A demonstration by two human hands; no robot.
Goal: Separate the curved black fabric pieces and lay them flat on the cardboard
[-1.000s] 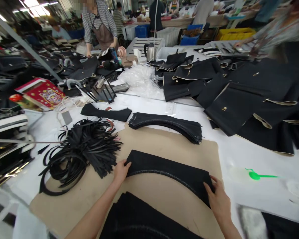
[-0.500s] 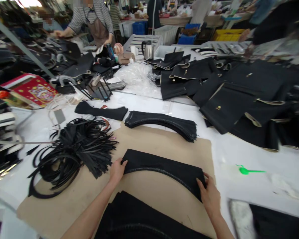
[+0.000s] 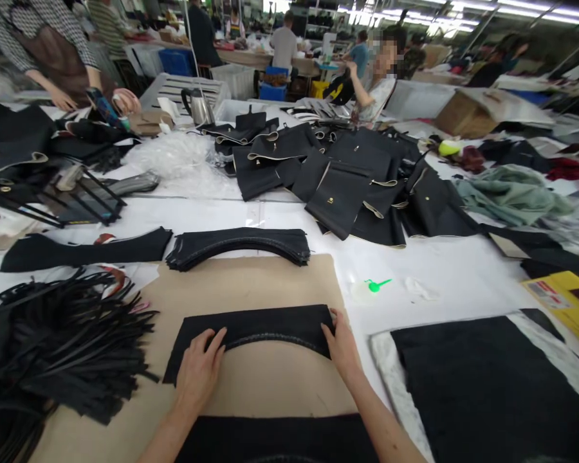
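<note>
Panel (image 3: 255,325): a black, arch-shaped cut of fabric lying flat on a brown board (image 3: 251,283) at the near middle of the desk (image 3: 453,270), its concave edge turned toward the person. Left hand (image 3: 197,373) lies palm-down on the panel's left end, fingers spread and straight. This grip is open and closes on nothing, resting flat on the cloth. Right hand (image 3: 342,347) rests at the panel's right end, its fingertips (image 3: 329,321) on the end edge. Whether this grip pinches the cloth or merely lies on it cannot be told. The panel thus spans the gap between the two hands, one end beneath each.

Beyond the panel, at the board's far edge, a stack (image 3: 236,244) of like arched cuts lies parallel to it and well apart. A bundle of black strips (image 3: 62,347) lies left of the left hand, partly on the board. A large black sheet (image 3: 487,386) lies right of the right hand, near but not touching. A further black piece (image 3: 280,440) lies on the board between the forearms, at the picture's lower edge. Farther back, a pile (image 3: 347,180) of black flaps with pale linings covers the desk, and a kettle (image 3: 197,106) stands behind it. A co-worker's hand (image 3: 60,99) is on the desk at the far left.
</note>
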